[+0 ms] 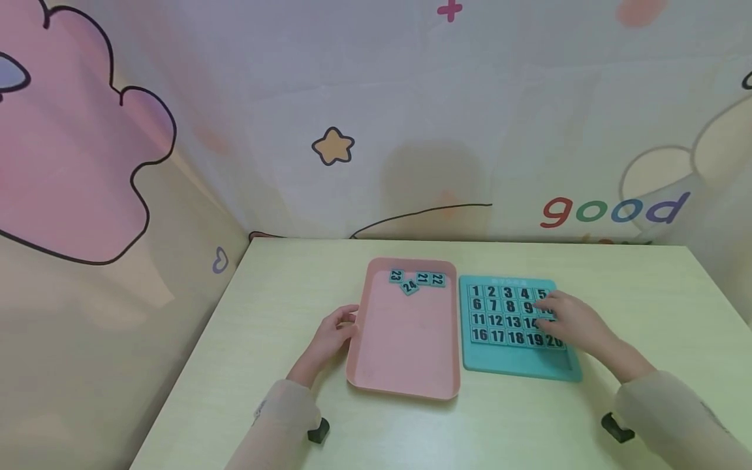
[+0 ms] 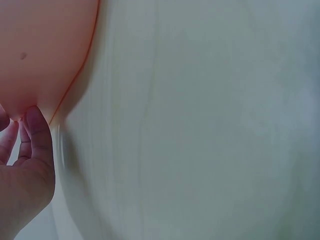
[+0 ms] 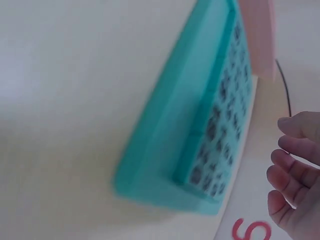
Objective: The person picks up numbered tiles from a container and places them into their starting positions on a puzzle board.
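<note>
Right hand (image 1: 572, 323) on teal number board (image 1: 517, 365) (tiles 1–20) — left hand (image 1: 335, 333) touches pink tray (image 1: 405, 346).

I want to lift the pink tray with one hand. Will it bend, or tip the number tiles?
The pink tray looks like thin moulded plastic, so probably stiff and light. Its four tiles lie loose at the far end, so tilting would likely slide them. The left hand touches only its left rim.

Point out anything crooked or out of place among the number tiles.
In the pink tray, tile 24 lies tilted below its neighbours, while 23, 21 and 22 sit roughly in a row. The teal board has its bottom row unfilled.
</note>
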